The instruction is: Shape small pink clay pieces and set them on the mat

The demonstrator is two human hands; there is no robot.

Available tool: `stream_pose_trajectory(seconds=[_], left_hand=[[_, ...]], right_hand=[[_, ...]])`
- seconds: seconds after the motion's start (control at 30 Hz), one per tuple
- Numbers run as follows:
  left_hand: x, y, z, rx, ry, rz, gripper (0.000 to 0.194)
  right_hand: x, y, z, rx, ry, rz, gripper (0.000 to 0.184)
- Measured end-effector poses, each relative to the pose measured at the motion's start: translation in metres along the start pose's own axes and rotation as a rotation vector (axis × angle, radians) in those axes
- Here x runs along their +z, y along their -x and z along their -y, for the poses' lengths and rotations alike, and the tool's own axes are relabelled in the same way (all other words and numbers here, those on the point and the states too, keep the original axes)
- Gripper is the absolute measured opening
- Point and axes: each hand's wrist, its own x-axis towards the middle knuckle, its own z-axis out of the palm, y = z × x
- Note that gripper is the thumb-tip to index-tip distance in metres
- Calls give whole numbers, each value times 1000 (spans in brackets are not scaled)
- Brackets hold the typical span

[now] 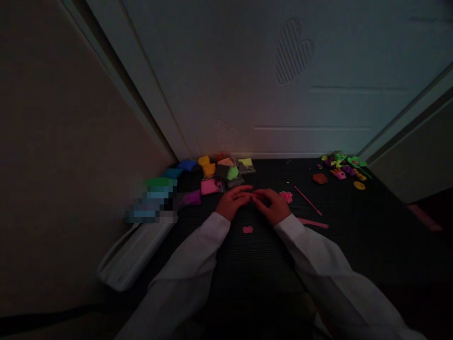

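My left hand [233, 202] and my right hand [272, 205] meet fingertip to fingertip above the dark table [255, 264]. Both are closed in a pinch; whatever sits between the fingertips is too small and dim to name. Just below them lies a flat pink clay piece [247, 229] with two rounded lobes. Right beside my right hand is a cluster of small pink clay bits [286, 197], partly hidden by it. A thin pink modelling tool [308, 201] lies farther right, and a flat pink tool [313, 223] shows past my right wrist.
Bags of coloured clay, such as a pink one [210, 186] and a blue one [187, 165], line the back left. A pale case [138, 255] rests at the left edge. Finished-looking clay shapes [341, 165] and a reddish lump [320, 178] lie back right, before a white panel [226, 71].
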Motion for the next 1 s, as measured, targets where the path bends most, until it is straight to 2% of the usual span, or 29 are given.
stream_pose_trajectory(seconds=[0.33, 0.5, 1.0], left_hand=[[-1, 2, -3, -30, 18, -12, 37], [-1, 3, -3, 1, -5, -28, 37], [3, 6, -6, -14, 104, 30, 40]], right_hand=[[3, -1, 3, 95, -94, 31, 19], [5, -1, 0, 101, -130, 13, 17], [4, -1, 1, 98, -104, -44, 15]])
